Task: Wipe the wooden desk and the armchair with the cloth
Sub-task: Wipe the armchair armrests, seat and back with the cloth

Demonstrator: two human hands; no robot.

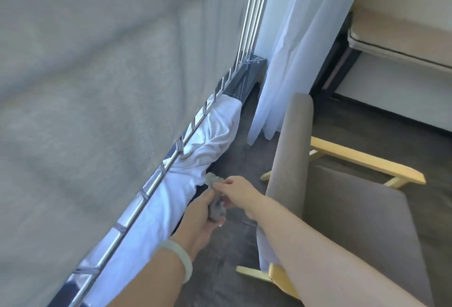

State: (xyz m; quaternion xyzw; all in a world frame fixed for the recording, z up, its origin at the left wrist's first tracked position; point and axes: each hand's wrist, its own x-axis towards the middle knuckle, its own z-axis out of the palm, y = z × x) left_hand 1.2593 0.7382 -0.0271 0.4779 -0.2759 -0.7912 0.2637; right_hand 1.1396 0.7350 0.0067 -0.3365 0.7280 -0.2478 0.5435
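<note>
Cloth: you've got the grey cloth (216, 209) up in the air between both hands, over the carpet (220, 272), between the lower edge of the wire rack (146, 191) and the back of the armchair (288, 150).
Left hand: your left hand (199, 220), the one with the bracelet (181, 259), is curled round the lower bunch.
Right hand: your right hand (235, 192) pinches the upper end with its fingertips, just beside the white linen (195, 160).
Handling: light, soft and limp, I'd judge; it will sag wherever you let go, and nothing about it is fragile.
Where to take hold: gather it into one palm as a pad, so no tail drags.
Long axis: the bunch runs from your left palm up and away towards the right fingertips, pointing at the rack.
Folds: probably crumpled rather than folded; the blur hides it.
Wooden desk: not in view.
</note>
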